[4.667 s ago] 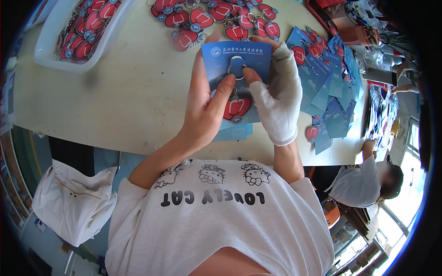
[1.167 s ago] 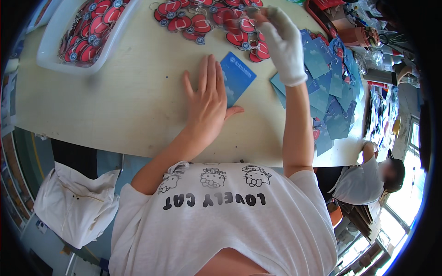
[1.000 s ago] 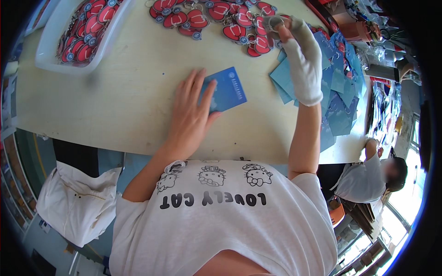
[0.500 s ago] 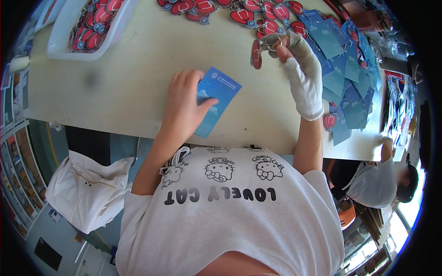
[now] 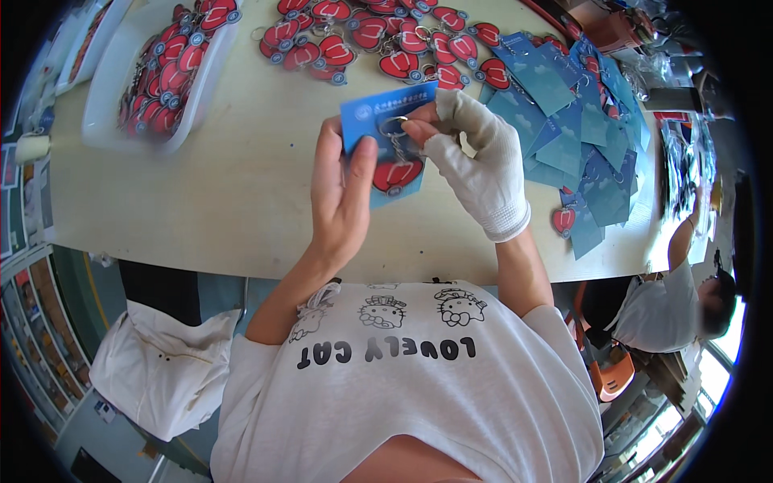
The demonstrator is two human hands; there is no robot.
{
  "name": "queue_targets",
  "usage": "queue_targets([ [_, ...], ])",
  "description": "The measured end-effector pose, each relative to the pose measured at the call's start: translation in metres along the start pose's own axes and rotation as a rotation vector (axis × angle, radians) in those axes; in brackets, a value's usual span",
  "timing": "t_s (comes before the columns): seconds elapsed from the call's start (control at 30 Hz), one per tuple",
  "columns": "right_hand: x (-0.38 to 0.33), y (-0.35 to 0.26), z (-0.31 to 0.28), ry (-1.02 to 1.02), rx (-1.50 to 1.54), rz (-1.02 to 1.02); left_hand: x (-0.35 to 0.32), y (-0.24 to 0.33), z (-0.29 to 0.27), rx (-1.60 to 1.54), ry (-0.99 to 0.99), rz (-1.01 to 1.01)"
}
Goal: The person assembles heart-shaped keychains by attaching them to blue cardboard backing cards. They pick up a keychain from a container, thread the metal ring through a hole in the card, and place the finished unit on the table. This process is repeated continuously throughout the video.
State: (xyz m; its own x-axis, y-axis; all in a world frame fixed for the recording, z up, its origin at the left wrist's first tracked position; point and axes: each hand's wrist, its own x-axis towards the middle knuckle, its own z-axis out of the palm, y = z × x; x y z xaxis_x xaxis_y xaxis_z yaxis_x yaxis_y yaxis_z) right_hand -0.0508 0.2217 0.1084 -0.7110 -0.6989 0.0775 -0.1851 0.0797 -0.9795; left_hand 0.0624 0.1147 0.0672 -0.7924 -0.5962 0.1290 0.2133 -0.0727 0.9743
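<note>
My left hand (image 5: 342, 193) is closed on a blue card (image 5: 366, 113), held up above the table with the thumb across its front. In front of the card hangs a red keychain (image 5: 398, 175) on a short metal chain. My right hand (image 5: 479, 165), in a white glove with bare fingertips, pinches the keychain's metal ring (image 5: 393, 125) against the upper part of the card. Whether the ring passes through the card I cannot tell.
A pile of red keychains (image 5: 370, 32) lies at the far side of the table (image 5: 201, 217). More fill a translucent tub (image 5: 101, 113) at far left. Overlapping blue cards (image 5: 547, 88) spread at the right, some with keychains. Another person (image 5: 660, 314) sits at the right.
My left hand has lifted the card off the table and tilted it. The right hand has brought the keychain left and nearer, from beside the pile to the card.
</note>
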Motion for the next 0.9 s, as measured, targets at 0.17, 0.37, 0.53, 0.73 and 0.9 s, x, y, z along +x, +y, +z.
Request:
queue_targets([
  [0.17, -0.001, 0.001, -0.002, 0.019, -0.031, 0.026, 0.006, -0.006, 0.009, -0.178, 0.054, -0.014],
  [0.37, -0.002, 0.002, 0.004, 0.127, -0.173, -0.065, 0.009, -0.006, 0.006, -0.211, 0.100, -0.064],
  [0.53, 0.006, 0.013, 0.005, 0.314, -0.373, -0.448, 0.016, 0.002, 0.007, -0.369, 0.096, -0.105],
  [0.73, -0.002, 0.022, 0.020, 0.319, -0.020, -0.206, 0.017, 0.002, 0.009, -0.428, 0.082, -0.165],
  [0.9, -0.003, 0.019, 0.022, 0.271, -0.041, -0.148, 0.017, 0.006, 0.008, -0.466, 0.111, -0.212],
])
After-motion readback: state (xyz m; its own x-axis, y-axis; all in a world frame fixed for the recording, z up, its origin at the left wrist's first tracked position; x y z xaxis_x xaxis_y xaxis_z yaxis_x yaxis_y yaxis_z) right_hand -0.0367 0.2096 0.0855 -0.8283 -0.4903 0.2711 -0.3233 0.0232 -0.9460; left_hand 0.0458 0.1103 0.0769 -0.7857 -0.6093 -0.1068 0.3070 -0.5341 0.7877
